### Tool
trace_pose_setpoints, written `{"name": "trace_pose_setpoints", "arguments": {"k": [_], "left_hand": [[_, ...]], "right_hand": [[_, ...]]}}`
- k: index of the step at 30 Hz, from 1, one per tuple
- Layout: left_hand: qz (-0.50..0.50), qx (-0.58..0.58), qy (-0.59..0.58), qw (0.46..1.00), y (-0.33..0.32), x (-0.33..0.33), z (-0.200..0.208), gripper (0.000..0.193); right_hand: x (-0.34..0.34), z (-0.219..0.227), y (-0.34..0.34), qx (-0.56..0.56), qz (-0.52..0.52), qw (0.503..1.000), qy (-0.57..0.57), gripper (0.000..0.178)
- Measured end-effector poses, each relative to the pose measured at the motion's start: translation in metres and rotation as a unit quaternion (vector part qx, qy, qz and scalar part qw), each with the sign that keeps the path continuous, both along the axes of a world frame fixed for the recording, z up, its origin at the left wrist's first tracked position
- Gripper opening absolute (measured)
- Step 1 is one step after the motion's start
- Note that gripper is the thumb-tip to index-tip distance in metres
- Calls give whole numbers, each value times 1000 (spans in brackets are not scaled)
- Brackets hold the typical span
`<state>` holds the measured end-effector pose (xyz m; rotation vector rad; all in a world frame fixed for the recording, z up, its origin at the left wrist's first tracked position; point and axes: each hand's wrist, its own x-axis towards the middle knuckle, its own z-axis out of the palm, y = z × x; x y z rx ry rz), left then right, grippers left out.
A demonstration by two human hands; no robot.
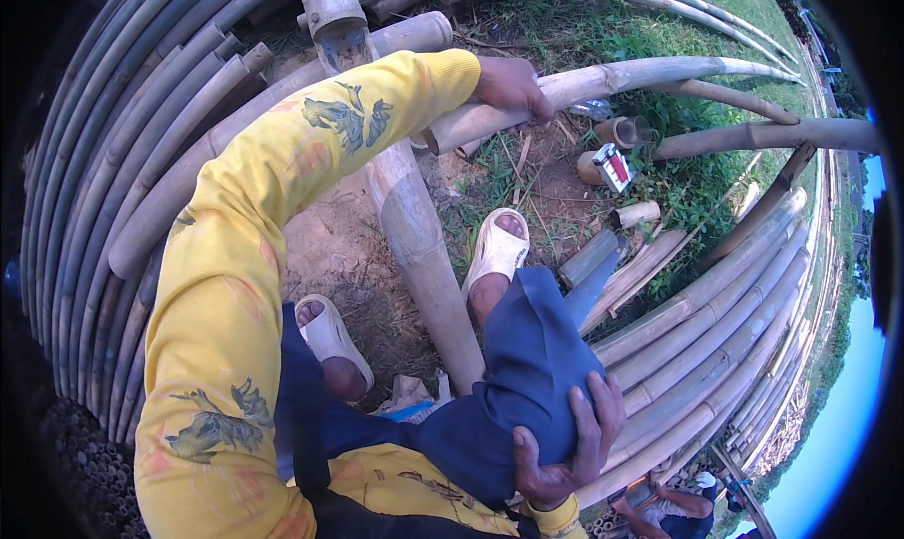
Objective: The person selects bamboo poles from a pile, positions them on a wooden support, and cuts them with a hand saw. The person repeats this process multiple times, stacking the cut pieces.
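A long bamboo pole (640,71) runs from its cut end near the middle toward the upper right. My left hand (513,87) is closed over it just behind that end, the yellow-sleeved arm reaching across from the left. The pole's cut end lies by a thick bamboo post (414,228) slanting up from between my feet. Whether the two touch is hidden from me. Down at the lower right, my right hand (570,435) rests on my blue-trousered knee (551,388), fingers apart and thumb spread, with nothing in it.
Many bamboo poles (113,181) are piled at the left, and more poles (706,351) lie at the right. A red and white packet (614,169) sits by short bamboo offcuts (636,214). An upright bamboo piece (337,21) stands at the top. Another person (673,511) is at the lower right.
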<state>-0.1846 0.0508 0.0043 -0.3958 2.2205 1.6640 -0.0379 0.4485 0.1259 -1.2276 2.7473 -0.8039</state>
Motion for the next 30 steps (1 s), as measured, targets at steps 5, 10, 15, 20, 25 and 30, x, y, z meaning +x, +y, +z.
{"name": "trace_pose_setpoints", "arguments": {"k": [5, 10, 15, 20, 25, 30], "left_hand": [[33, -21, -36, 999, -6, 87, 17, 33], [59, -47, -36, 996, -11, 219, 31, 39], [94, -193, -169, 962, -21, 374, 39, 46], [185, -284, -208, 918, -27, 544, 34, 57], [187, -400, -384, 811, -46, 676, 27, 63], [191, -488, -505, 686, -79, 789, -45, 68]], "right_hand": [[2, -1, 6, -47, 39, 998, -11, 63], [8, -4, 10, -77, 45, 996, 10, 64], [5, -6, 17, -106, 57, 992, 28, 66], [3, -2, 15, -118, 55, 990, 54, 66], [6, -6, 18, -118, 33, 989, 78, 67], [12, -4, 15, -105, 10, 991, 82, 66]]}}
